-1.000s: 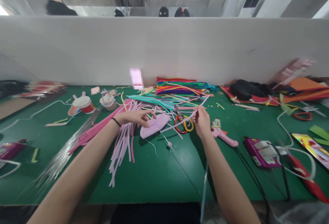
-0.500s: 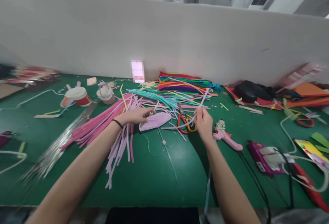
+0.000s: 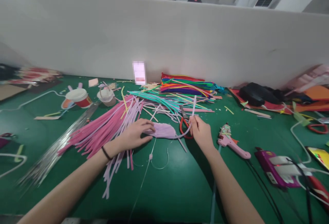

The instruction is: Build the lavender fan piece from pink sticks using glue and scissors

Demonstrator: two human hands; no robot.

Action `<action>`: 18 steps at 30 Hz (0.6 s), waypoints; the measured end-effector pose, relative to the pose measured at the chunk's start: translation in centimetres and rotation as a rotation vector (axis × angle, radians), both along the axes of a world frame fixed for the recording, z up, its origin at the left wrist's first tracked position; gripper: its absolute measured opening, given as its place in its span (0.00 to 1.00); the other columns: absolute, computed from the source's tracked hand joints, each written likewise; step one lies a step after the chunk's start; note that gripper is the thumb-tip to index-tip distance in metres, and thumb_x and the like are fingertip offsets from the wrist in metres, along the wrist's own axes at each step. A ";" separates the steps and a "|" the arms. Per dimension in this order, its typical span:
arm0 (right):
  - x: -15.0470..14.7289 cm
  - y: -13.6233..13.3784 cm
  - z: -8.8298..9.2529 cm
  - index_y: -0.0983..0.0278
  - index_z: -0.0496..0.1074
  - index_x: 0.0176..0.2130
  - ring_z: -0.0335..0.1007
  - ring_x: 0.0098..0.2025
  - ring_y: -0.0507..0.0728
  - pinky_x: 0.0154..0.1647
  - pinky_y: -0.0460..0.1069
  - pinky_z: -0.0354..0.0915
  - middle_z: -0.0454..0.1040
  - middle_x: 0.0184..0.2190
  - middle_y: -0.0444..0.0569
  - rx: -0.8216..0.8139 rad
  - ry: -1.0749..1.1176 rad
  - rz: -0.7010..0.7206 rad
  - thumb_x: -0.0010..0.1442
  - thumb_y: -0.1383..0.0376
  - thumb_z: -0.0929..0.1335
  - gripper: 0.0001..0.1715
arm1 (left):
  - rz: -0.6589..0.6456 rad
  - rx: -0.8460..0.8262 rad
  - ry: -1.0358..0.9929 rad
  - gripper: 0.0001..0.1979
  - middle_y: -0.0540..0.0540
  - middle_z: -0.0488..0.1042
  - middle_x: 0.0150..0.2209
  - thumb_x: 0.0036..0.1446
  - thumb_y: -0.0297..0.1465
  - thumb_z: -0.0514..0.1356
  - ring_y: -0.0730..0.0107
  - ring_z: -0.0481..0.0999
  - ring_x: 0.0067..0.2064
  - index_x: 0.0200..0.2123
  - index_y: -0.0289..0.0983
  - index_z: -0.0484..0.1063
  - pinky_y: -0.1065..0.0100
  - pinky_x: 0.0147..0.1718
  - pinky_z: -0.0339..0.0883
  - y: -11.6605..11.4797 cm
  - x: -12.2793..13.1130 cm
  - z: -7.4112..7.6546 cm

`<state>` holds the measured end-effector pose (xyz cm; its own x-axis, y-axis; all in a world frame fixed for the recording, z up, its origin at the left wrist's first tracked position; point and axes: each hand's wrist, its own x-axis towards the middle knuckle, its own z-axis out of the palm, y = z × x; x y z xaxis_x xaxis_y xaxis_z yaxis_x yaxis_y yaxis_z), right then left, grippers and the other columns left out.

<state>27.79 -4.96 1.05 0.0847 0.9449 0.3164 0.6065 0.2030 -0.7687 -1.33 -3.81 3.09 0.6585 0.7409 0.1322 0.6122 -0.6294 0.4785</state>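
Observation:
My left hand [image 3: 137,134] is closed on the left end of a flat lilac piece [image 3: 164,130] made of pipe cleaners laid side by side. Between thumb and fingers my right hand [image 3: 200,132] pinches a single lilac pipe cleaner [image 3: 194,105]. One end of it sticks up above the fingers; the other curves down to the right tip of the flat piece. Whether the two are joined there, I cannot tell. Red-handled scissors [image 3: 182,128] lie partly behind this strip. Below the piece, a thin thread carries a small lilac bead [image 3: 150,156].
Pink and lilac pipe cleaners [image 3: 102,129] spread at left beside silvery wires [image 3: 61,141]. Multicoloured bundles [image 3: 185,85] lie at the back. A pink glue gun [image 3: 233,145] and purple power box [image 3: 275,169] with cables sit right. Two cups [image 3: 79,97] stand left.
The flat piece has shifted right and turned in my left hand, its right tip now lower. My right hand has brought the lilac strip's lower end to that tip. The bead sits further left and lower.

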 end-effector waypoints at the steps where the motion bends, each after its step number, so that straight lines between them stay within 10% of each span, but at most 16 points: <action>1: 0.1 0.0 0.2 0.59 0.65 0.28 0.62 0.16 0.52 0.23 0.46 0.55 0.65 0.14 0.41 0.010 -0.007 -0.017 0.68 0.51 0.56 0.23 | 0.004 0.025 0.019 0.14 0.42 0.68 0.56 0.59 0.35 0.59 0.58 0.66 0.58 0.49 0.42 0.71 0.56 0.58 0.60 -0.5 -0.4 -0.3; 11: 0.8 -0.4 1.6 0.61 0.62 0.27 0.59 0.15 0.50 0.18 0.44 0.55 0.60 0.12 0.38 0.058 0.047 -0.206 0.69 0.51 0.56 0.24 | 0.074 0.218 -0.077 0.04 0.42 0.67 0.54 0.64 0.27 0.53 0.62 0.67 0.56 0.40 0.38 0.67 0.57 0.55 0.62 -0.9 -0.8 -3.4; 18: -1.5 -0.9 1.0 0.61 0.65 0.31 0.64 0.16 0.49 0.19 0.42 0.61 0.66 0.14 0.39 -0.045 0.149 -0.048 0.68 0.51 0.56 0.22 | 0.151 0.263 -0.020 0.05 0.45 0.70 0.35 0.63 0.29 0.54 0.62 0.69 0.39 0.36 0.37 0.69 0.60 0.40 0.65 -1.7 -0.5 -3.1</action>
<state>26.27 -5.82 2.06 0.1732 0.9514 0.2548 0.4934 0.1400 -0.8584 -1.85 -5.53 -0.02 0.5384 0.7692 0.3441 0.7005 -0.6355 0.3246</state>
